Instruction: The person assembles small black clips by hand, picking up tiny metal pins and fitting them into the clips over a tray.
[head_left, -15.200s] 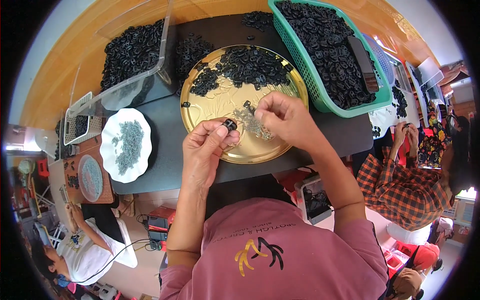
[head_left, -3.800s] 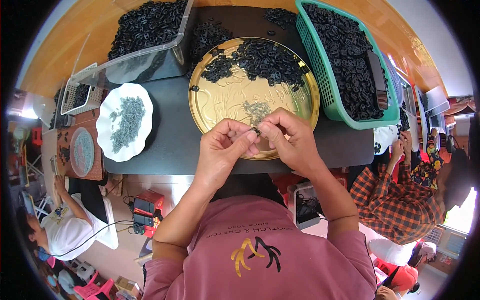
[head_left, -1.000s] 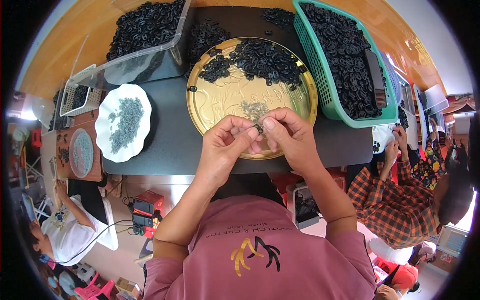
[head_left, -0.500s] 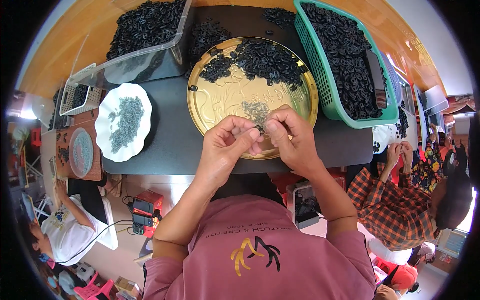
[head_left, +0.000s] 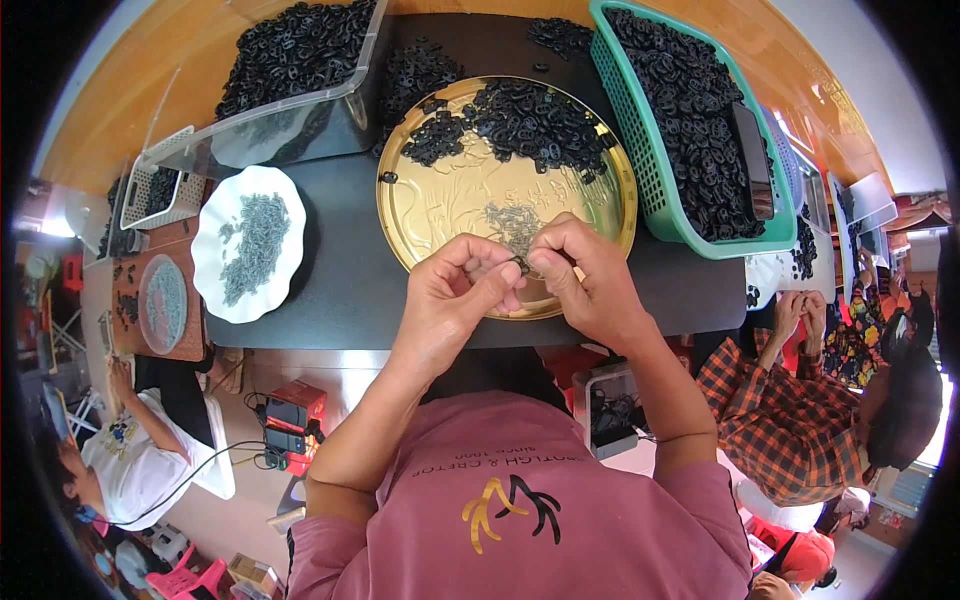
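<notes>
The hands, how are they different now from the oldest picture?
The right hand came back toward the near side of the gold tray, and the left hand moved rightward; now their fingertips are close together. The left still pinches a small black piece; I can't tell whether the right holds anything. The white plate and green basket stayed put.

Held black piece: small and dark, pinched at the fingertips of the left hand, with the fingertips of the right hand just beside it; mostly covered, so its shape and tilt cannot be made out.
Silvery pins: thin and short, loosely scattered on the gold tray, just beyond the hands; partly hidden by fingers.
Loose black pieces: small, pierced with holes, heaped along the far side.
</notes>
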